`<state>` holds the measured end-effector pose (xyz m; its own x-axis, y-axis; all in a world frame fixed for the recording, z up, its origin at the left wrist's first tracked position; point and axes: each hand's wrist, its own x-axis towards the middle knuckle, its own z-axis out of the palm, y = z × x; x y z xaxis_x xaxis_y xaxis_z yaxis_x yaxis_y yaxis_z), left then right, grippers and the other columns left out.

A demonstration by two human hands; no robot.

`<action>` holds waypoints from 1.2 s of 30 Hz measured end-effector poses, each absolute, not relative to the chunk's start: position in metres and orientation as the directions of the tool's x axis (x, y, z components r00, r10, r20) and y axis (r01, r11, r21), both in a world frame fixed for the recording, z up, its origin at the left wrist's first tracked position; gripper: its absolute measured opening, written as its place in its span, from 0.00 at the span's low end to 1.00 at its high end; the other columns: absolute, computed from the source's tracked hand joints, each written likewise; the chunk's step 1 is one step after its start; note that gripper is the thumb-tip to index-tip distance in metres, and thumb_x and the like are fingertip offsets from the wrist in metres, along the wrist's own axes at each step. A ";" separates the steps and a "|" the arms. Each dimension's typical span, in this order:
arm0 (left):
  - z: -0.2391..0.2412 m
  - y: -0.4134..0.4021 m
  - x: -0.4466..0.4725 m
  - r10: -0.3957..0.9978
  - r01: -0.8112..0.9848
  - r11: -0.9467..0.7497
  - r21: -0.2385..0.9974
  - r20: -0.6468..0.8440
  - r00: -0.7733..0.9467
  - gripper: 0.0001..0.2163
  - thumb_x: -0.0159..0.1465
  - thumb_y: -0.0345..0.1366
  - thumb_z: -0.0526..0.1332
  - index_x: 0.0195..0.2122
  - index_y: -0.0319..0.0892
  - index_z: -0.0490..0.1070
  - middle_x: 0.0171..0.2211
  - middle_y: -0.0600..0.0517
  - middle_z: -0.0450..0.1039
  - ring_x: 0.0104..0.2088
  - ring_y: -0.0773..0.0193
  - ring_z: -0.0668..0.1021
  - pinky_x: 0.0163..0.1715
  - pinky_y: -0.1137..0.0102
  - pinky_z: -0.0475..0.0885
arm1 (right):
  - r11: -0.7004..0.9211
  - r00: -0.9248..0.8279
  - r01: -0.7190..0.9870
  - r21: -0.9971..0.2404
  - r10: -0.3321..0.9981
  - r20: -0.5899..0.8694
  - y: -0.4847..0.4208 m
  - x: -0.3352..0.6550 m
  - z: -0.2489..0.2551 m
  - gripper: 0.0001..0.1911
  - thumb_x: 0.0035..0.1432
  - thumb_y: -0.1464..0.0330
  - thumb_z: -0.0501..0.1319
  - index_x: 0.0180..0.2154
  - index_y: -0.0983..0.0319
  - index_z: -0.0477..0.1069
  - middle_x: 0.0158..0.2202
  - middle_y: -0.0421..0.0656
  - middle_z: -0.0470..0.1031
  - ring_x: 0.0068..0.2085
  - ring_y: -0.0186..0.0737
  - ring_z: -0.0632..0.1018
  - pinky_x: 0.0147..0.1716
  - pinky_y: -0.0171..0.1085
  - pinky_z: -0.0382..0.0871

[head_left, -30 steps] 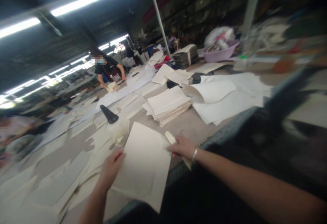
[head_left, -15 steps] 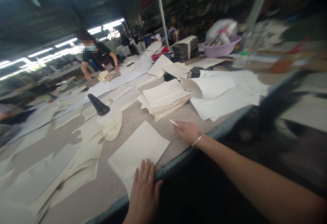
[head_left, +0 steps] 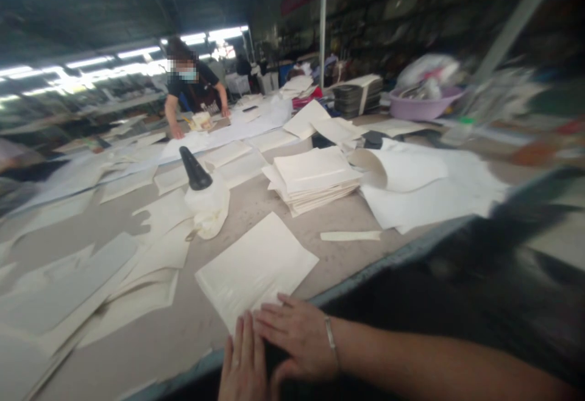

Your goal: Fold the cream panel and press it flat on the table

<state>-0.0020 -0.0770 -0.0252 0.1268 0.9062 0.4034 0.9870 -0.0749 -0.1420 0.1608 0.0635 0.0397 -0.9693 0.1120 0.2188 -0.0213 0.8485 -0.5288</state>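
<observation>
A grey bench (head_left: 256, 206) strewn with cream sheets runs through a dim workshop. Your 2 hands lie open and flat at its near edge, left hand (head_left: 243, 367) and right hand (head_left: 295, 340) pressing the sheet (head_left: 256, 265) there.

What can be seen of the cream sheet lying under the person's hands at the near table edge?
The cream sheet is a flat, roughly rectangular piece that looks like paper or thin card, off-white and matte, with faint creases. It lies flat on the grey table, turned at an angle, one corner toward the near edge. The right hand rests palm down on that near corner, fingers spread; the left hand lies flat beside it at the sheet's edge. A narrow cream strip lies apart to its right.
</observation>
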 end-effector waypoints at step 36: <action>0.060 -0.037 -0.068 0.719 -0.550 0.032 0.834 -0.402 -0.567 0.18 0.50 0.38 0.69 0.40 0.34 0.72 0.36 0.44 0.76 0.41 0.55 0.77 0.43 0.65 0.73 | 0.149 -0.621 0.408 -0.901 0.769 -0.154 0.148 0.180 0.046 0.30 0.47 0.54 0.59 0.50 0.62 0.68 0.43 0.47 0.76 0.44 0.52 0.75 0.45 0.47 0.69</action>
<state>-0.0681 -0.0374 0.0602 -0.5673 0.7189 -0.4017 -0.5501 0.0321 0.8345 0.1800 0.1482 0.0460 -0.6208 0.7688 -0.1535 0.4075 0.1492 -0.9009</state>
